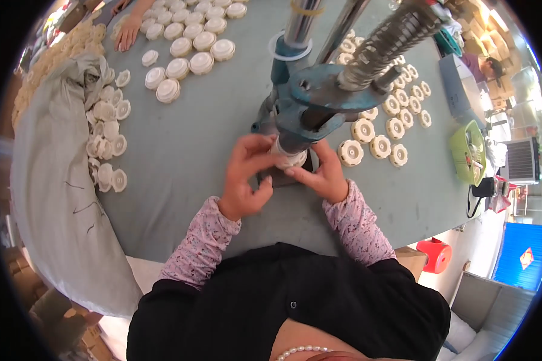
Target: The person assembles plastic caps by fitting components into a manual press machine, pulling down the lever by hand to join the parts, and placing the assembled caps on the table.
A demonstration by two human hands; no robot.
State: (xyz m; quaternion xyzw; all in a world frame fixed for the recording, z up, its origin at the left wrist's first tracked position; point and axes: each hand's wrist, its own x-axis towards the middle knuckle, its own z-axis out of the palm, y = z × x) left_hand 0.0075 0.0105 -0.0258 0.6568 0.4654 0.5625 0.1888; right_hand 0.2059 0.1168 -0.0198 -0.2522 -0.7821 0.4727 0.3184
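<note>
A white round plastic part [296, 160] sits under the head of a blue hand press [301, 135], mostly covered by the press and my fingers. From the left, my left hand [246, 175] reaches its fingers against the part, slightly blurred, with the thumb held lower and apart. On the other side my right hand [324, 174] grips the part's edge between thumb and fingers. Off to the right stand rows of cream ring-shaped parts [362, 130] with scalloped rims. Stacked white round caps [168, 90] are lined up at the far left.
Loose white discs [119, 180] lie along a large grey sack [66, 180] on the left. Another person's hand [126, 33] rests at the far left. A spring-wrapped press column [391, 42] rises ahead. A green basket [467, 153] hangs at the table's right edge.
</note>
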